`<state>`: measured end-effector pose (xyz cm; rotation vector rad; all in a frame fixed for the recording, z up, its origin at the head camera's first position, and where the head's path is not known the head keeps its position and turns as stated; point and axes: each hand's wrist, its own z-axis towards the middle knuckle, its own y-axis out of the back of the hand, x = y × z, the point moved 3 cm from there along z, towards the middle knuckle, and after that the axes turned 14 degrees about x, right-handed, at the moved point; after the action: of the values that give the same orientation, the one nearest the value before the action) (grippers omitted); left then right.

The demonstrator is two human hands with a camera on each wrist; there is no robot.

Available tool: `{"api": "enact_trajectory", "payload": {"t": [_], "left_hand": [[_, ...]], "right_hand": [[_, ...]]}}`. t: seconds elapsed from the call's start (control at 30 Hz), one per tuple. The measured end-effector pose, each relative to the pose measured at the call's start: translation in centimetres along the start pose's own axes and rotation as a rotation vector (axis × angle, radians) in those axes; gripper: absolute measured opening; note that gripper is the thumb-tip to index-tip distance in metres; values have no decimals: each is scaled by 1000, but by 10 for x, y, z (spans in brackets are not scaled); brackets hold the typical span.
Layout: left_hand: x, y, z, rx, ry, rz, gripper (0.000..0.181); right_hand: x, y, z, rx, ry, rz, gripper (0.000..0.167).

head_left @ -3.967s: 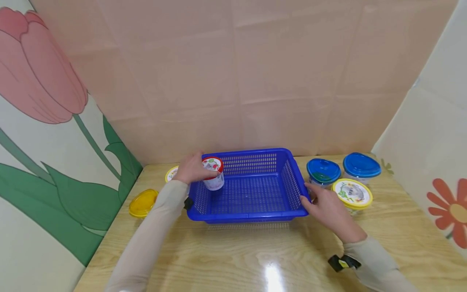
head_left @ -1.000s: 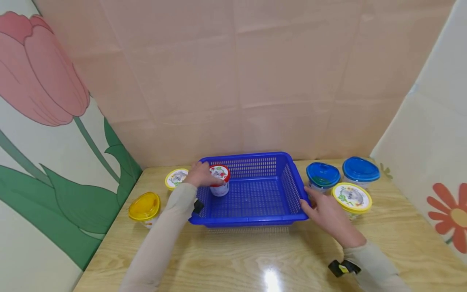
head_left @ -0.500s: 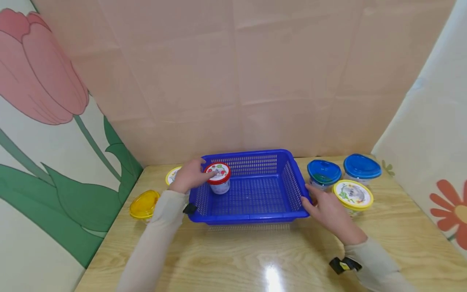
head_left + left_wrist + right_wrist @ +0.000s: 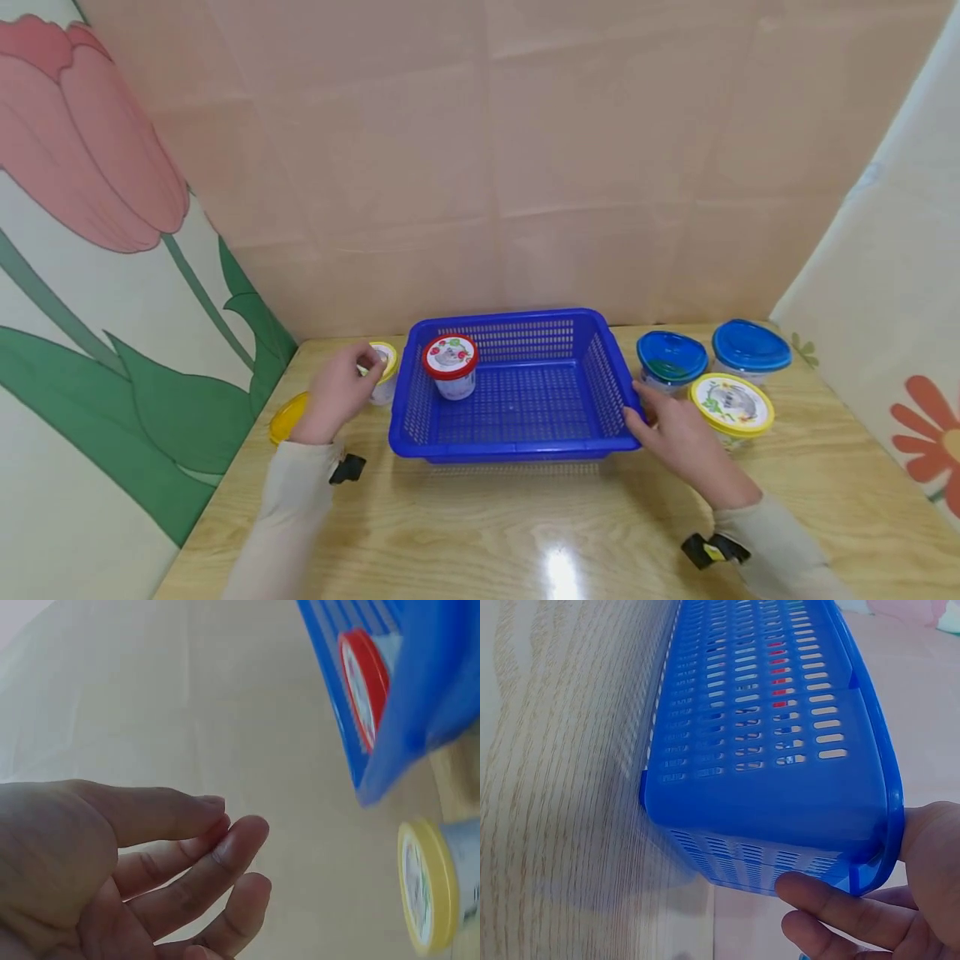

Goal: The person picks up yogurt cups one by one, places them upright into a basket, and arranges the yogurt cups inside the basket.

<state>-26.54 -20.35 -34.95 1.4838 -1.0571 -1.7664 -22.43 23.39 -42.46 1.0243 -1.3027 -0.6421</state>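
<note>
A blue plastic basket [image 4: 517,448] stands on the table, with one red-lidded tub [image 4: 452,368] upright in its back left corner. My right hand [image 4: 686,446] grips the basket's right rim; in the right wrist view its fingers [image 4: 847,911] lie against the outer wall. Left of the basket, my left hand [image 4: 341,392] is raised with loosely bent fingers and holds nothing. It partly covers a tub with a yellow lid [image 4: 386,385] behind it. In the left wrist view that yellow-lidded tub [image 4: 431,889] sits apart from the fingertips.
A tub with a translucent yellow lid [image 4: 287,418] is at the far left, partly behind the left wrist. Right of the basket stand two blue-lidded tubs, one nearer [image 4: 671,357] and one farther right [image 4: 752,346], plus a yellow-lidded tub [image 4: 731,404]. A pink-covered wall [image 4: 495,167] rises behind.
My left hand set the red-lidded tub down in the basket, let go and moved left, out over the table. The right hand has stayed on the rim.
</note>
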Motion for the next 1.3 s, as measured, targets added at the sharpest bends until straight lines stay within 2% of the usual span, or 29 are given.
{"api": "enact_trajectory", "payload": {"t": [0.17,0.3,0.4,0.53,0.67,0.93,1.13,1.3], "left_hand": [[14,15,-17,-50,15,-52,15],[27,26,-28,-115,42,-10,18],[40,33,-33,-141,66,18,22],[56,40,-38,-109,91,5,29],[71,40,-45,-57,141,9,41],[90,26,-53,37,290,52,90],[100,18,-57,81,393,81,110],[109,9,-60,105,435,58,118]], "right_hand": [[-1,0,0,-4,0,-4,57],[-1,0,0,-8,-3,-5,57],[-1,1,0,-9,-4,-1,57],[-1,2,0,2,-12,18,57],[-1,1,1,19,-16,30,59],[0,3,2,-3,-1,12,57],[1,3,2,14,-5,20,58],[0,1,2,9,-6,12,57]]}}
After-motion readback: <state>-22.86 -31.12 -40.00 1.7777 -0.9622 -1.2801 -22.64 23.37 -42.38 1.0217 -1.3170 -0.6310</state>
